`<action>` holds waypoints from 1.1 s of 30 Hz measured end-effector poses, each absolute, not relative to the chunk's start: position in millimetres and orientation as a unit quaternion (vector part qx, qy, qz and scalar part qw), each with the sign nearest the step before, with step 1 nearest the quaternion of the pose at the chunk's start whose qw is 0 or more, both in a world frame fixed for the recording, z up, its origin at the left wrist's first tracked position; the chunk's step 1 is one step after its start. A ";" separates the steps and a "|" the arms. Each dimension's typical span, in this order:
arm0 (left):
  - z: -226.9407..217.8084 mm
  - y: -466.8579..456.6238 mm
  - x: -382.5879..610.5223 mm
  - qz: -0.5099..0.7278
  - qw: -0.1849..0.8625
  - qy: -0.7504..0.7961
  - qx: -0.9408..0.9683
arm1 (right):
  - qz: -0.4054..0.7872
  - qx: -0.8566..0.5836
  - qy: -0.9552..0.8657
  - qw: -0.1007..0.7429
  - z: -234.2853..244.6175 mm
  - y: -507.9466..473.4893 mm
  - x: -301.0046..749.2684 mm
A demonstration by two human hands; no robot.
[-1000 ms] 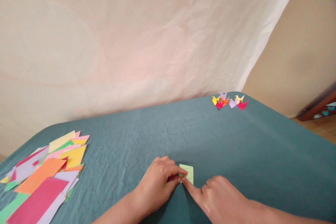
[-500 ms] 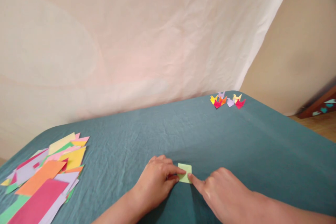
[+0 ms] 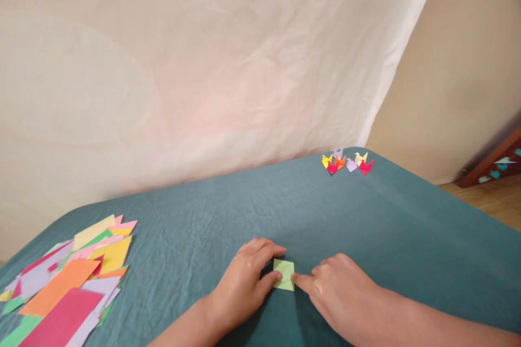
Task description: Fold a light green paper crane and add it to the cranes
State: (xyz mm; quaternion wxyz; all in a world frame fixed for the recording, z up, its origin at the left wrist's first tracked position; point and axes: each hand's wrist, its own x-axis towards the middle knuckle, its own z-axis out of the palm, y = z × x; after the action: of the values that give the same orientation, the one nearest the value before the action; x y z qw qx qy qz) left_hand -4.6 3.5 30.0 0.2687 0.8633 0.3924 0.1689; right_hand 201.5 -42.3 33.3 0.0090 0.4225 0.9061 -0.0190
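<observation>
A small pale green square of paper lies flat on the dark green cloth, with faint crease lines. My left hand is open at its left side: the thumb rests on the paper's left edge, while the index finger reaches out above, apart from it. On the other side, my right hand is closed, its other fingers curled and the index fingertip pressing the paper's right edge. The right thumb is hidden.
Loose coloured paper sheets are heaped at the left of the table. Several small folded paper birds stand by the far right corner. A pale sheet hangs behind the table. A red-brown panel shows at far right.
My left index finger has lifted off the paper and spread away from the thumb. My right index fingertip has shifted from the paper's face to its right edge. The view has tilted slightly.
</observation>
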 end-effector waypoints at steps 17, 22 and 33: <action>24.4 7.3 2.1 0.292 0.646 0.525 0.471 | -0.107 0.440 0.873 -0.180 27.0 -38.4 183.8; 24.4 -16.9 2.4 0.293 0.717 0.492 0.397 | -0.093 0.432 0.882 -0.164 16.1 -32.7 182.1; 26.8 -32.3 -11.0 0.148 0.236 0.401 0.873 | -0.066 0.393 0.908 -0.134 12.6 -30.2 194.9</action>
State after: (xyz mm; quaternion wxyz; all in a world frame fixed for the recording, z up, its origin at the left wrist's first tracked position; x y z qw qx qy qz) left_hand -11.0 -32.3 26.8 0.2362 0.8728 0.4007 0.1480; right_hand 194.9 -30.2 12.6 -0.1337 0.3926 0.9076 -0.0659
